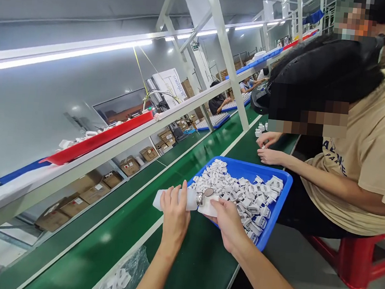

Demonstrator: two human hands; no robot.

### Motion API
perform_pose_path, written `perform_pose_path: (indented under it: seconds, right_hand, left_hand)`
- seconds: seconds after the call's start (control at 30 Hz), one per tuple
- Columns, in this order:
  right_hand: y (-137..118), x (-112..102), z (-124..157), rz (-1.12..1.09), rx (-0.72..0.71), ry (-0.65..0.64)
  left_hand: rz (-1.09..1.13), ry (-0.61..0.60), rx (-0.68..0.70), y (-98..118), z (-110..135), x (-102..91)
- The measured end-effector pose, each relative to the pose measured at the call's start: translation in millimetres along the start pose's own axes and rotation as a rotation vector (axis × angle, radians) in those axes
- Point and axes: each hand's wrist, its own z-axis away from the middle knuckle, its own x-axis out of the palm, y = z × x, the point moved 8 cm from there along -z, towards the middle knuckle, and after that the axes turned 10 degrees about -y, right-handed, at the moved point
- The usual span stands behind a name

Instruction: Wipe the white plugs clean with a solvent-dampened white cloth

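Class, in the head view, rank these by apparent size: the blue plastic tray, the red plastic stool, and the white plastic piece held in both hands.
1. Blue plastic tray
2. Red plastic stool, partly cut off, so unsure against the tray
3. White plastic piece

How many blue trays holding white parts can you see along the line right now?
3. The nearest blue tray sits by the right hand; a second lies farther up the green belt, and a third beyond it. More may be hidden behind the frame posts.
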Motion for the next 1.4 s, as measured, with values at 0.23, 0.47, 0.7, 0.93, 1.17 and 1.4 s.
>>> perform_pose_path:
  seconds: [0.23,0.47,0.7,0.93,1.17,1.4]
  right_hand:
    - [-2,3,5,-0.001,-0.006,0.004]
    - [-3,4,7,0.021,0.003,0.003]
    - [-4,8,9,0.048,-0.004,0.011]
    - [4,12,-2,0.182,-0.002,-0.023]
    - [39,7,-23,0.415,0.168,-0.143]
    - [67,5,-11,0.778,0.192,-0.261]
  left_hand:
    - [-0.078,0.014,0.022,3,-2,-8.9]
    - [-0.059,0.007,0.028,1,2,-8.0]
    - [0.051,-0.006,-0.020,-5,2,-10.3]
    - [0.326,-0.084,-0.191,-16,24,12.7]
    - [0.638,-0.086,-0.576,-66,53,69.0]
    - [0.807,0.059,-0.969,-124,74,113.3]
